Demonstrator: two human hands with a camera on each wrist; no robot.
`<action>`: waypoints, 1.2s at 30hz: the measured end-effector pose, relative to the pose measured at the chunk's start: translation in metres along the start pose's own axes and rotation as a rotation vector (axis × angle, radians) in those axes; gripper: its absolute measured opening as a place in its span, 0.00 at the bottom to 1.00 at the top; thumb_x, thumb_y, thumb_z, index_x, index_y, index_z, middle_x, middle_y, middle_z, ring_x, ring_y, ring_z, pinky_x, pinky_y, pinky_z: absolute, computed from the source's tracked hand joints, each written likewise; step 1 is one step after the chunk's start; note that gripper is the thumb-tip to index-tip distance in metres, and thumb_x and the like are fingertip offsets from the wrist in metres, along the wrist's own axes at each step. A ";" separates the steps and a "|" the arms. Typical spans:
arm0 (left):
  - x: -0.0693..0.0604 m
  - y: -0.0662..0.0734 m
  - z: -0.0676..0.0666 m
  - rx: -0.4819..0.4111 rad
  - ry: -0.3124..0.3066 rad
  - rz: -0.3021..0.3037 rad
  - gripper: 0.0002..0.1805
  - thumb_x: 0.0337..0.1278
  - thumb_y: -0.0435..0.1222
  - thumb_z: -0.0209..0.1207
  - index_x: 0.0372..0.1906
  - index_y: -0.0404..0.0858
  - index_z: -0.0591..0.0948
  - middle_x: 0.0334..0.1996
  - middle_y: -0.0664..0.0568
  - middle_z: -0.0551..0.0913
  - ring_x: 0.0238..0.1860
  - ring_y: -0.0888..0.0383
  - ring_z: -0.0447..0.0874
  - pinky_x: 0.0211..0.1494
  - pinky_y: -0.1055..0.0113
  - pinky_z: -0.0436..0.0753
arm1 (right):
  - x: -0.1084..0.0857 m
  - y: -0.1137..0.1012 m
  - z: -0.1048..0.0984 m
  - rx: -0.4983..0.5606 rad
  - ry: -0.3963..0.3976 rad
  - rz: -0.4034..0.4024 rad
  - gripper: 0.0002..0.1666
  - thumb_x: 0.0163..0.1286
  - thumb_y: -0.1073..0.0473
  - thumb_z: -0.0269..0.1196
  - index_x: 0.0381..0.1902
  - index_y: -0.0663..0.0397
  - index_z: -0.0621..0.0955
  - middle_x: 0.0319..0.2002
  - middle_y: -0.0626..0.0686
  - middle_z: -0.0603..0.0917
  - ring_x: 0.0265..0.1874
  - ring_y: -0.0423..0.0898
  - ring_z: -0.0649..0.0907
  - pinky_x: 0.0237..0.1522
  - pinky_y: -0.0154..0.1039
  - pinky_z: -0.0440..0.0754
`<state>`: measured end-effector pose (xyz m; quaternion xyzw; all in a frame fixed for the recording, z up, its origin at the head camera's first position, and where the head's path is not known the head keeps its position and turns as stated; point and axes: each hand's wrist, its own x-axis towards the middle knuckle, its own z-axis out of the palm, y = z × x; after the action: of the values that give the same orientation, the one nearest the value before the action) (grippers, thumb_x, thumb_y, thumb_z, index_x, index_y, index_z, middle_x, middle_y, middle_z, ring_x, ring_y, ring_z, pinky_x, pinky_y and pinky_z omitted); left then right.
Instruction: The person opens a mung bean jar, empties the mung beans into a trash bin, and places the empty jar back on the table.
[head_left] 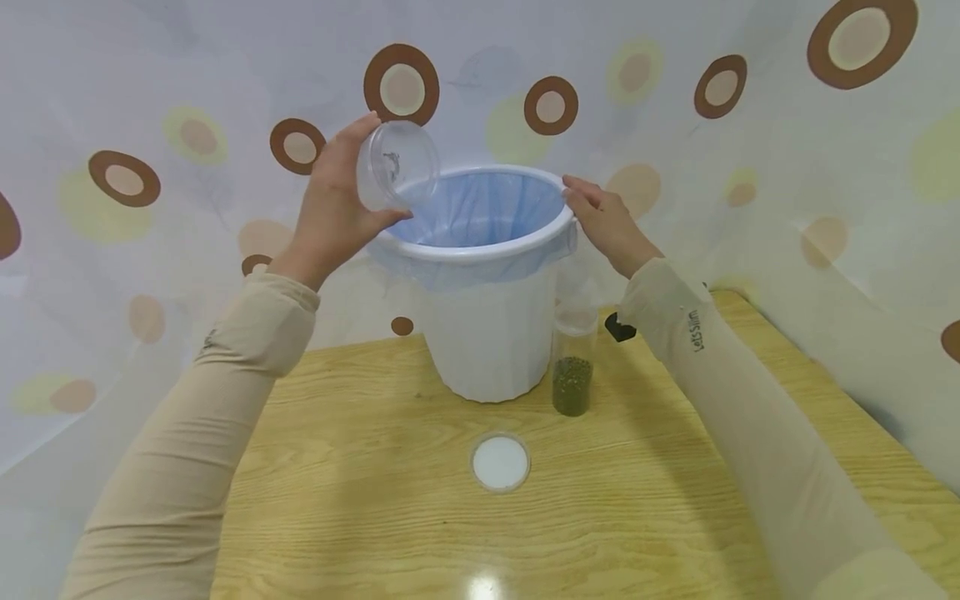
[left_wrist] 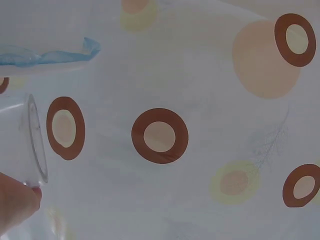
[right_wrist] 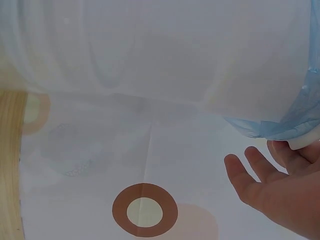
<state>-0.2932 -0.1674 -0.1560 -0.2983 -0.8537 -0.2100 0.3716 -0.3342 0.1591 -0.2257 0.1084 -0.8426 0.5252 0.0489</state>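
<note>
While left fingers (head_left: 356, 133) grasp a clear, round, tilted jar (head_left: 397, 162), right fingers (head_left: 592, 200) hold a white bin's rim (head_left: 480, 252).

Bin (head_left: 487, 333) on table (head_left: 337, 500); jar (head_left: 572, 383) right, disc (head_left: 501, 462) before, wall (head_left: 675, 158) behind.

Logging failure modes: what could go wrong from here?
Cup might drop into the bin if the left hand's grip slips.

The right hand is on the bin's rim; a push could shift it into the jar close beside.

The liner, folded over the rim, might slide if tugged.
</note>
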 end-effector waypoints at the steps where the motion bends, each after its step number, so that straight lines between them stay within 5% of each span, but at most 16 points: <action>1: -0.001 -0.001 0.000 -0.023 0.017 -0.009 0.51 0.37 0.34 0.76 0.70 0.38 0.61 0.68 0.46 0.66 0.68 0.52 0.62 0.70 0.65 0.59 | 0.000 0.000 0.000 0.001 0.006 -0.004 0.35 0.76 0.38 0.42 0.76 0.39 0.54 0.75 0.44 0.53 0.74 0.46 0.51 0.72 0.49 0.51; 11: -0.014 0.000 -0.002 -0.165 0.115 -0.156 0.52 0.36 0.37 0.78 0.69 0.41 0.61 0.66 0.52 0.67 0.63 0.60 0.66 0.64 0.72 0.65 | 0.001 0.001 0.002 -0.003 0.082 -0.083 0.35 0.76 0.40 0.44 0.74 0.49 0.60 0.73 0.50 0.61 0.72 0.49 0.60 0.69 0.49 0.59; 24: -0.032 0.005 0.001 -0.427 0.204 -0.260 0.51 0.34 0.35 0.78 0.67 0.43 0.61 0.63 0.58 0.69 0.62 0.63 0.66 0.64 0.70 0.65 | -0.004 0.000 0.004 -0.059 0.164 -0.118 0.34 0.75 0.40 0.46 0.70 0.52 0.66 0.68 0.54 0.69 0.62 0.51 0.69 0.62 0.49 0.69; 36: -0.047 0.033 -0.013 -0.611 0.278 -0.295 0.45 0.39 0.28 0.73 0.65 0.33 0.61 0.63 0.47 0.67 0.64 0.58 0.66 0.68 0.68 0.61 | -0.012 0.001 0.007 -0.179 0.274 -0.237 0.32 0.76 0.44 0.46 0.68 0.61 0.67 0.64 0.60 0.69 0.59 0.56 0.70 0.59 0.50 0.70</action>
<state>-0.2386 -0.1671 -0.1783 -0.2379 -0.7267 -0.5452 0.3436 -0.3226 0.1551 -0.2318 0.1295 -0.8526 0.4487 0.2342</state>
